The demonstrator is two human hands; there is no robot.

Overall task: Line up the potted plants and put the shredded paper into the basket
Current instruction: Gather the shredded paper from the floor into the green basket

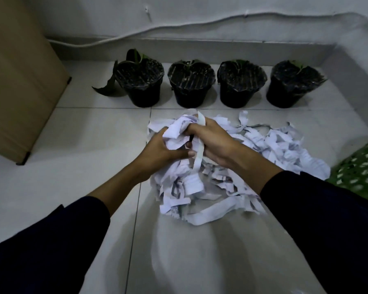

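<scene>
Fingers [187,132] of both hands curled tight into one bunch of white strips, pinching it from either side: left hand [159,149] clamped on the near-left of the wad, right hand [212,143] closed over its top and right, thumbs almost meeting beneath. Gathered a handful, by the look of it, out of the shredded paper [232,170], the bulk of which lay heaped on the floor [83,187] under and to the right of the wrists, with loose ribbons trailing from the held clump back into the pile. Judged to be the paper step, barely started, since most of the heap sat on the tiles. Next called for a lift clear of the pile and a carry to the right, toward the green perforated basket [361,170] showing only at the frame's right edge, just beside the heap; dangling strips likely to drop on the way. Beyond the heap, four black potted plants [189,85] stood upright in a row along the wall, apart from one another, seemingly lined up already. Leaned at far left, a cardboard box [19,81], well clear of the route. Nothing seen between heap and basket.
</scene>
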